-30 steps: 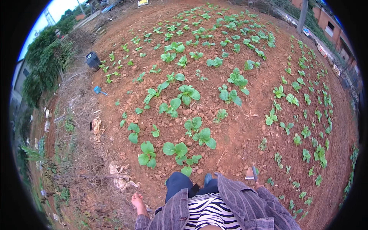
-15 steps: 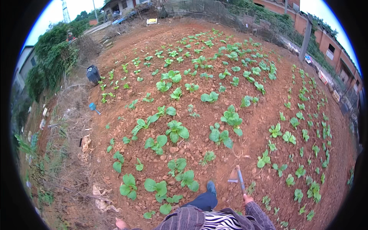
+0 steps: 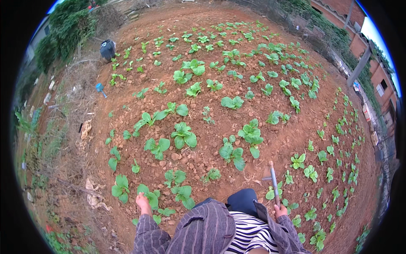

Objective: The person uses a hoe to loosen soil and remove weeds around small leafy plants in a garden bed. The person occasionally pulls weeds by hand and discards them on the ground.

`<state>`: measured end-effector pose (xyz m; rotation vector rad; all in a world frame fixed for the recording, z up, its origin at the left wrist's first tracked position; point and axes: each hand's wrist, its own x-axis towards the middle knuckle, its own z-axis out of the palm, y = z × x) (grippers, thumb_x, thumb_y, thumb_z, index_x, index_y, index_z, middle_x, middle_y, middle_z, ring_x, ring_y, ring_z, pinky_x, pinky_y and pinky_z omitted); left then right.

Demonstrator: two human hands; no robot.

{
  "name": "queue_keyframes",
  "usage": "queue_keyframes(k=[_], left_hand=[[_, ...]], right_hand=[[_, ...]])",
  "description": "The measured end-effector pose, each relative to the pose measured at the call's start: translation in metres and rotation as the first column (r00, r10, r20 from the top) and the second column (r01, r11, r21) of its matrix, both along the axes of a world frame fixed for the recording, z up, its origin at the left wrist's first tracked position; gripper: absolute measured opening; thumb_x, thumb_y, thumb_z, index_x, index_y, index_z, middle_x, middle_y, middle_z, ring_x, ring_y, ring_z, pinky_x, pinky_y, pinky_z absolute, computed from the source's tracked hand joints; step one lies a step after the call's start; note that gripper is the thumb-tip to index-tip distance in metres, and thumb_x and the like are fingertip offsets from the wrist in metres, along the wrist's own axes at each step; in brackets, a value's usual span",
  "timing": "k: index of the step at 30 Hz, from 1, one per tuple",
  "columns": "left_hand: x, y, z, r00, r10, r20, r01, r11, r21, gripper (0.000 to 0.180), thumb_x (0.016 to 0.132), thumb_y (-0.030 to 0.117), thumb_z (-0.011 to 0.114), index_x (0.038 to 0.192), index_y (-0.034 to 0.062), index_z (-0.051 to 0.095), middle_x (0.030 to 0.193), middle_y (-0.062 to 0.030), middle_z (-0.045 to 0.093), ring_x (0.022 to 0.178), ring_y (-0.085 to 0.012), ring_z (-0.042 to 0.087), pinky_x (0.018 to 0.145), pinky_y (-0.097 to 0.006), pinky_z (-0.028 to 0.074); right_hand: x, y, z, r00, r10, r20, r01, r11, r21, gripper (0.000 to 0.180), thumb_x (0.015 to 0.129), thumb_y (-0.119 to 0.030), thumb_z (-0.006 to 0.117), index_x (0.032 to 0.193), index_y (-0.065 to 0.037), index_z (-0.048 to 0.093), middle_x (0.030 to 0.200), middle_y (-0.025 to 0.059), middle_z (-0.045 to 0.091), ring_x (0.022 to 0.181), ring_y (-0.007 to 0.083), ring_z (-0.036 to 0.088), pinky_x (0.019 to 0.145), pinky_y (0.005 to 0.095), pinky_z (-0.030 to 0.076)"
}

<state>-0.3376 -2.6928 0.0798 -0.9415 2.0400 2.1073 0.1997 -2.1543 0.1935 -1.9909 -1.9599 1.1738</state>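
Observation:
My right hand (image 3: 280, 210) is closed round the handle of a small hoe (image 3: 276, 189). The hoe slants up and forward from my fist over the soil, its thin blade at the far end. Further left, my left hand (image 3: 144, 203) hangs in front of a leafy green plant (image 3: 153, 197), fingers loosely bent and somewhat apart. Nothing shows in it; whether it touches a leaf I cannot tell. Another broad-leaved plant (image 3: 121, 189) grows just left of that hand. Near the hoe's blade lies bare reddish soil (image 3: 249, 180), with a plant (image 3: 270, 194) beside the handle.
Rows of young leafy plants (image 3: 184, 135) cover the red-brown bed. At the left edge stand a dark bin (image 3: 107, 50) and a blue scoop-like thing (image 3: 100, 87). Dry brush and crumpled pale sheeting (image 3: 94, 194) lie along that side. A post (image 3: 360, 67) rises at the right.
My left hand has come up and forward from the lower edge to the plant. My right hand and hoe sit slightly further right. The view has tilted down, and a bent knee shows.

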Motion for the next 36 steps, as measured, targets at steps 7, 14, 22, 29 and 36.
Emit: queue_keyframes(k=[7, 14, 22, 29, 36], left_hand=[[0.09, 0.05, -0.005, 0.971, 0.229, 0.071, -0.221, 0.969, -0.108, 0.017, 0.096, 0.02, 0.056, 0.084, 0.0088, 0.06, 0.059, 0.002, 0.05, 0.047, -0.0082, 0.042, 0.043, -0.024, 0.032], [0.222, 0.193, -0.006, 0.859, 0.459, 0.227, -0.447, 0.889, -0.102, 0.013, 0.095, 0.022, 0.058, 0.088, 0.0114, 0.06, 0.06, 0.0024, 0.053, 0.045, -0.0067, 0.044, 0.039, -0.021, 0.033], [0.254, 0.466, 0.012, 0.948, 0.267, 0.172, -0.289, 0.95, 0.119, 0.01, 0.097, 0.014, 0.057, 0.101, 0.0057, 0.061, 0.069, 0.0007, 0.059, 0.054, -0.0056, 0.051, 0.05, -0.019, 0.041], [0.322, 0.596, -0.031, 0.93, 0.123, 0.347, -0.266, 0.875, 0.405, 0.014, 0.097, 0.012, 0.057, 0.108, 0.0035, 0.059, 0.077, -0.0026, 0.062, 0.062, -0.0072, 0.057, 0.058, -0.02, 0.046], [0.364, 0.559, -0.055, 0.844, 0.143, 0.516, -0.363, 0.862, 0.355, 0.017, 0.096, 0.012, 0.057, 0.109, 0.001, 0.058, 0.079, -0.0021, 0.063, 0.069, -0.0079, 0.057, 0.064, -0.022, 0.047]], right_hand=[[-0.095, 0.103, 0.062, 0.94, 0.274, -0.205, -0.281, 0.96, -0.002, 0.022, 0.093, -0.024, 0.064, 0.089, -0.002, 0.061, 0.063, -0.0002, 0.055, 0.049, 0.0103, 0.048, 0.046, 0.0296, 0.04], [-0.202, 0.273, 0.042, 0.397, 0.876, 0.274, -0.883, 0.446, -0.145, 0.038, 0.084, -0.042, 0.064, 0.091, -0.004, 0.063, 0.078, 0.0231, 0.065, 0.077, 0.0417, 0.065, 0.071, 0.0502, 0.05], [-0.391, 0.288, -0.009, -0.244, 0.953, 0.181, -0.953, -0.2, -0.229, 0.04, 0.086, -0.047, 0.062, 0.099, -0.009, 0.065, 0.083, 0.0201, 0.067, 0.081, 0.0389, 0.066, 0.073, 0.0488, 0.052], [-0.529, 0.136, -0.022, -0.091, 0.985, -0.144, -0.977, -0.061, 0.203, 0.032, 0.088, -0.033, 0.067, 0.1, -0.004, 0.06, 0.063, 0.0152, 0.059, 0.062, 0.0311, 0.063, 0.06, 0.042, 0.048], [-0.565, -0.011, -0.145, 0.208, 0.409, -0.889, -0.887, 0.461, 0.005, 0.016, 0.099, -0.021, 0.054, 0.098, -0.007, 0.045, 0.067, -0.0054, 0.045, 0.051, 0.002, 0.039, 0.043, 0.0195, 0.032]])
